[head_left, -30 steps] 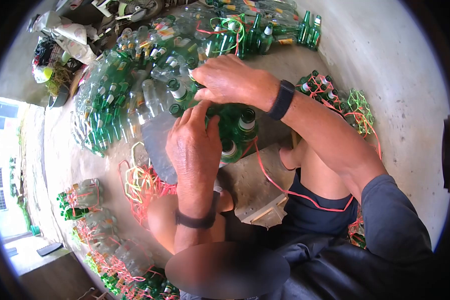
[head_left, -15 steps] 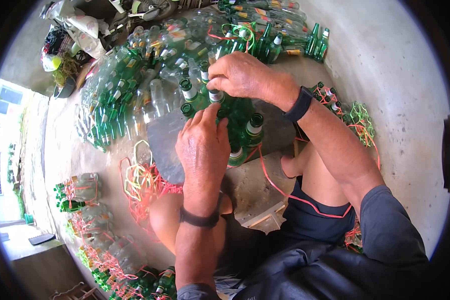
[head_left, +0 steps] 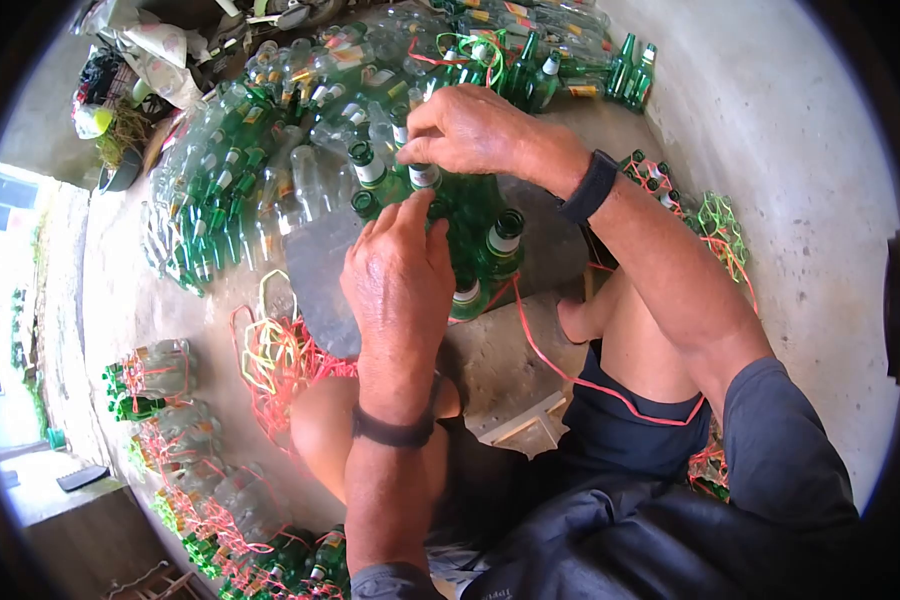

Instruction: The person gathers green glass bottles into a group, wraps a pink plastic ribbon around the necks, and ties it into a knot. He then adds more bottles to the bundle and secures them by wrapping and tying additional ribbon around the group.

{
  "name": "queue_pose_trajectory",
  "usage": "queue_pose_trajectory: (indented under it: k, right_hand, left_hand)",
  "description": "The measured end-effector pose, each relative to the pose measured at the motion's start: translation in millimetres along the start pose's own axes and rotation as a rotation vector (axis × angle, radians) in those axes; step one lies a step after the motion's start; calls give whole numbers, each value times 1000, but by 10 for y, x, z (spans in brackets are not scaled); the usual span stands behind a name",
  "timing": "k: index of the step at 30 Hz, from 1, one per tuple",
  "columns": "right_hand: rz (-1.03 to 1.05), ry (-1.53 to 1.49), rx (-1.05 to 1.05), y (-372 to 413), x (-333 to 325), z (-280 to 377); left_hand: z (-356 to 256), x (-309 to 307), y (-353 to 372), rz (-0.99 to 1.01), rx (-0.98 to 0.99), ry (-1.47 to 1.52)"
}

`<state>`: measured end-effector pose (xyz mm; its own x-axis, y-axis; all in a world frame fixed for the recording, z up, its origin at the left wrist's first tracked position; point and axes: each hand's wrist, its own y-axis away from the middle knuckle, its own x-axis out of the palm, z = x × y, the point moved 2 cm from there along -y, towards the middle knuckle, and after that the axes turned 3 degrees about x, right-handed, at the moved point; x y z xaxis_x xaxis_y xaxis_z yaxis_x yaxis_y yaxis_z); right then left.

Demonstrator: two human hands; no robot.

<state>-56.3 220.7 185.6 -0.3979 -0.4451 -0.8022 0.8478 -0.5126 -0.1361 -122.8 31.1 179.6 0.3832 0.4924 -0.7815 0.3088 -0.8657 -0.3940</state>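
A tight group of green glass bottles stands upright on a dark slab in front of me. My left hand is at the near left of the group, its fingers and thumb curled around a bottle neck. Over the far bottle necks, my right hand has its fingers curled together; whatever they pinch is hidden from me. Red plastic strap runs from the base of the group across my right thigh.
Piled bottles lie behind and to the left. Strap-bound bundles line the left floor. Tangled red and yellow strap lies by my left knee. Green strap and more bottles are near the right wall.
The whole view has shifted slightly. Both hands remain at the same bottle necks, with only small finger movement.
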Motion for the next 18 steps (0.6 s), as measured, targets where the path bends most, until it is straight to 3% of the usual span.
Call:
queue_pose_trajectory:
  k: [18]
  right_hand:
    - [-23, 70, 4, -48, 86, -9]
  left_hand:
    - [46, 62, 1, -5, -18, 8]
